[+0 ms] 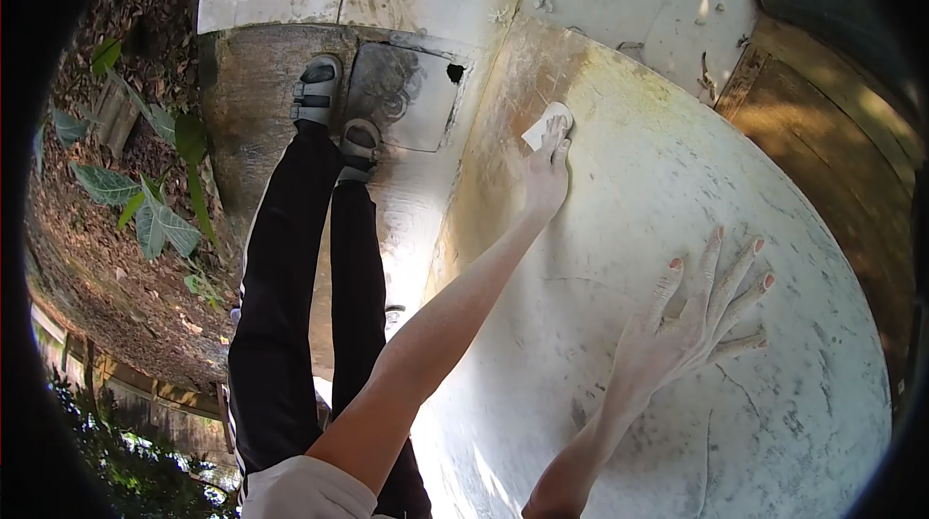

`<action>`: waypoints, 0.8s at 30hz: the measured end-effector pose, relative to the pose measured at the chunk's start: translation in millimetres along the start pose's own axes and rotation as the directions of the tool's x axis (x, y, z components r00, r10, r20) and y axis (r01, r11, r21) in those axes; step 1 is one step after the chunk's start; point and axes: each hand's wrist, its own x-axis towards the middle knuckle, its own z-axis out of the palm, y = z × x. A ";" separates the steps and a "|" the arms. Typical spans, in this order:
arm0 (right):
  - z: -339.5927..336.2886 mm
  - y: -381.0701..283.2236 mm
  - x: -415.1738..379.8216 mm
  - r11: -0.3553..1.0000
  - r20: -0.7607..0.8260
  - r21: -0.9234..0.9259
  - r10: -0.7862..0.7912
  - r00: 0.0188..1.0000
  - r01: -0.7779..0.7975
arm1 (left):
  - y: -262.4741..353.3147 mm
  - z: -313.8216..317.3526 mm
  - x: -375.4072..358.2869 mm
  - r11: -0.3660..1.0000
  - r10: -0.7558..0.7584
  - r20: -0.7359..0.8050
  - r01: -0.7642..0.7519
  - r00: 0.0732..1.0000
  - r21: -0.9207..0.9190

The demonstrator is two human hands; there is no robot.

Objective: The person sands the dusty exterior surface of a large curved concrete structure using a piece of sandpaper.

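My left hand (549,166), dusted white, reaches out to the upper middle of the view. Its fingers press a small white flat piece (534,135) against the large curved white surface (619,200), close to a brown and yellow stained patch. Lower and to the right, my right hand (687,321) rests on the same surface with its fingers spread and nothing in them. White powder coats it up to the forearm. Grey marks and thin cracks run over the surface around it.
My sandalled feet (316,91) stand on a wet, stained ledge beside a square cover (397,98) with a dark hole at its corner. Leafy plants (155,214) and dry leaves lie at the left. A brown curved board (823,122) is at the right.
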 end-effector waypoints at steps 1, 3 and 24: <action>0.1 0.1 -0.1 1.000 0.001 0.019 0.004 1.000 -0.004 | 12.4 0.8 -23.7 0.997 0.030 0.015 -0.029 0.999 -0.075; 0.1 -1.9 0.4 0.999 0.000 0.048 0.009 1.000 -0.009 | 40.7 -3.4 -97.0 0.986 0.068 0.066 -0.057 0.996 -0.154; -8.9 -2.8 -0.5 0.983 0.032 0.185 -0.008 0.999 0.002 | 49.3 -2.8 -145.3 0.982 -0.020 0.141 0.046 0.990 -0.181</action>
